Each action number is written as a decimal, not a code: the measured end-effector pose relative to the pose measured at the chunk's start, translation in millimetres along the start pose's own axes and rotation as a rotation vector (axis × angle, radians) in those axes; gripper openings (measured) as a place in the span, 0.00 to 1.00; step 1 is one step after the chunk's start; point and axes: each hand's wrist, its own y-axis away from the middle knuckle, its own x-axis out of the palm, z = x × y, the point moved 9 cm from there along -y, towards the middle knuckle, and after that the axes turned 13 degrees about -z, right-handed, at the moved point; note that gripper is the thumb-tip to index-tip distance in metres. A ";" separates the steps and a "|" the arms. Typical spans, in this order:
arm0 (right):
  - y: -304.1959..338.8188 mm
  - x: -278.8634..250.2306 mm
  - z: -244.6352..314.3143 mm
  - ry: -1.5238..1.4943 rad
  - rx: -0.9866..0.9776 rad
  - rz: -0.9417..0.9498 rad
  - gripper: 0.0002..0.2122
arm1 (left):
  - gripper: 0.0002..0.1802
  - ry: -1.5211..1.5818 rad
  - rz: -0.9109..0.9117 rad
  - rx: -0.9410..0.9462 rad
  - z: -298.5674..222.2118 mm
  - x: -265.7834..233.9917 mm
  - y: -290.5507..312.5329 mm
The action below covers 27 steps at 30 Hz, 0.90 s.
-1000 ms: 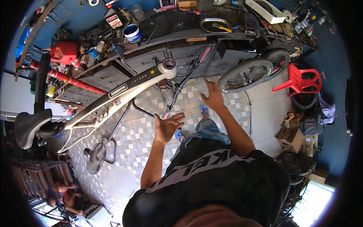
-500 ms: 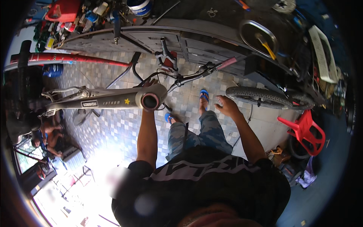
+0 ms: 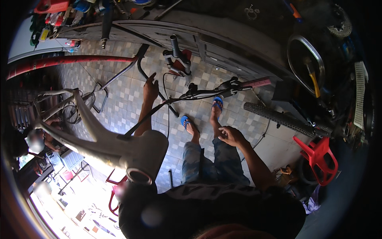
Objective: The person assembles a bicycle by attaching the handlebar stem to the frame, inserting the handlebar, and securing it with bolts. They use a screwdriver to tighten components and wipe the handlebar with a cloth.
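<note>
Bicycle frame [image 3: 107,147], pale, occupies the left foreground, its round head-tube opening turned upward beside the dark shirt [image 3: 215,203]; the left forearm passes behind the head tube in this view, and the left hand [image 3: 150,90] is free, fingers extended, seen against the tiled floor near a bent dark tube [image 3: 139,65]; the right hand [image 3: 232,136] is likewise unoccupied, fingers loosely curled, above the camouflage shorts [image 3: 230,163]. Handlebar [image 3: 199,93] with a pinkish grip [image 3: 256,83] lies ahead of the two hands; a black cable [image 3: 150,114] runs from it toward the frame. Containers: on the dark workbench [image 3: 223,24], at upper right, an oval metal tray [image 3: 297,38] holds a hammer [image 3: 313,79], its yellow handle reaching the rim; farther right stands a white perforated basket [image 3: 359,95], whose contents are probably too shadowed to identify; at upper left, a red can [image 3: 51,5] is cut by the picture's edge.
</note>
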 end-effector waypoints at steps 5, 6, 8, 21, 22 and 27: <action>-37.9 30.3 -8.7 -0.150 -0.008 0.026 0.29 | 0.32 0.017 0.148 0.421 -79.1 58.1 -79.2; -45.7 28.5 8.3 -0.244 -0.020 -0.005 0.32 | 0.34 -0.155 0.096 0.427 -60.5 77.2 -93.5; -71.3 28.9 15.0 -0.411 0.026 -0.058 0.36 | 0.36 -0.223 0.171 0.335 -67.9 106.7 -103.9; -177.0 86.0 64.0 -1.247 0.229 -0.252 0.33 | 0.45 -0.798 0.630 0.406 -8.1 119.8 -19.4; -176.9 86.6 64.5 -1.233 0.232 -0.289 0.28 | 0.43 -0.798 0.684 0.414 -1.0 118.3 -6.3; -170.0 95.1 50.8 -1.216 0.365 -0.398 0.10 | 0.34 -0.640 0.659 0.288 34.5 92.2 44.7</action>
